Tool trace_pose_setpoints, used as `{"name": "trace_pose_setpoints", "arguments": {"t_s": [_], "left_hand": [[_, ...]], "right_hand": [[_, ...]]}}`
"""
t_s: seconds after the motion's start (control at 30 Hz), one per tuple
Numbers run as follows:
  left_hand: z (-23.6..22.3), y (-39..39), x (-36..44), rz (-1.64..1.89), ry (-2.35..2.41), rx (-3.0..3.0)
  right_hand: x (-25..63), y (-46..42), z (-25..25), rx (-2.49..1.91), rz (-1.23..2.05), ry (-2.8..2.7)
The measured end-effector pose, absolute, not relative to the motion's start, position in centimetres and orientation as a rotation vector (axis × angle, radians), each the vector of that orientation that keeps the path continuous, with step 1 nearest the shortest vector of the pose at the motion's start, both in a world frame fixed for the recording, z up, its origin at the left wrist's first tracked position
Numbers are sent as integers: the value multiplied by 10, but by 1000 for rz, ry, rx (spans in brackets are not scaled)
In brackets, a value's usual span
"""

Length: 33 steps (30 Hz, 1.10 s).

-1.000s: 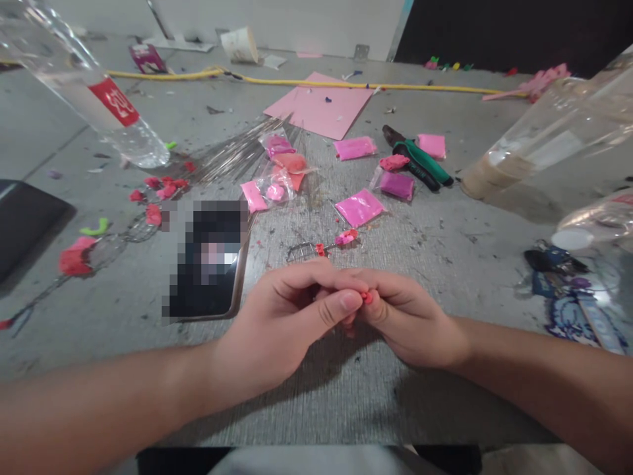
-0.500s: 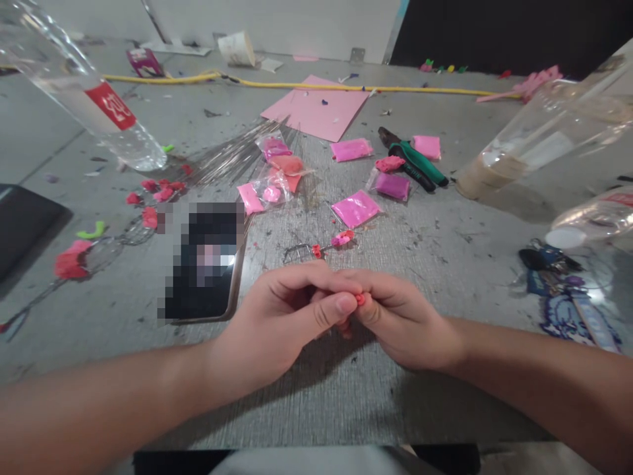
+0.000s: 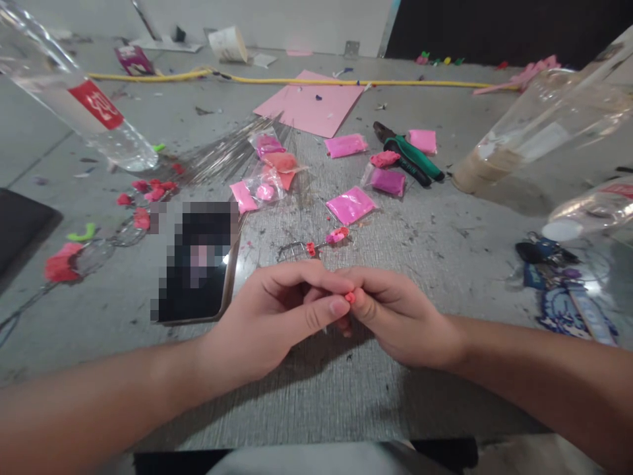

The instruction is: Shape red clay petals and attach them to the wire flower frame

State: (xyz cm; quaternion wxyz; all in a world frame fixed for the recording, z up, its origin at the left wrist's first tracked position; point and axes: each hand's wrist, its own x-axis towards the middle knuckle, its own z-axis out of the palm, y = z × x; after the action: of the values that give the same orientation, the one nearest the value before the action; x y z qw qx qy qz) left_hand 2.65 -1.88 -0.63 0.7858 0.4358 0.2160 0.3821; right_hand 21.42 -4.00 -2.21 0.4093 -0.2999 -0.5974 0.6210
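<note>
Grey streaked tabletop [image 3: 336, 409]; over its near part, bare left hand [image 3: 270, 323] and bare right hand [image 3: 400, 320], fingers curled, tips nearly meeting; black rectangular phone [image 3: 195, 290] (partly pixelated) beside the left; bent grey wire piece with red and pink blobs [image 3: 310, 249] just beyond; tiny red lump [image 3: 350, 297] pinched between both hands' fingertips

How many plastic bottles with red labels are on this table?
2: one standing bottle on the left, beyond the phone, and a white-capped bottle lying at the right edge. The picture cuts off both.
</note>
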Motion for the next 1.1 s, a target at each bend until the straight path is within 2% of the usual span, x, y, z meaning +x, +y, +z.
{"name": "trace_pose_setpoints", "arguments": {"t_s": [0.67, 1.1], "left_hand": [[-5, -18, 26, 832, 472, 871], [-8, -16, 20, 820, 550, 1020]], "right_hand": [[212, -44, -23, -713, 1462, -1495], [213, -46, -22, -753, 1188, -1664]]}}
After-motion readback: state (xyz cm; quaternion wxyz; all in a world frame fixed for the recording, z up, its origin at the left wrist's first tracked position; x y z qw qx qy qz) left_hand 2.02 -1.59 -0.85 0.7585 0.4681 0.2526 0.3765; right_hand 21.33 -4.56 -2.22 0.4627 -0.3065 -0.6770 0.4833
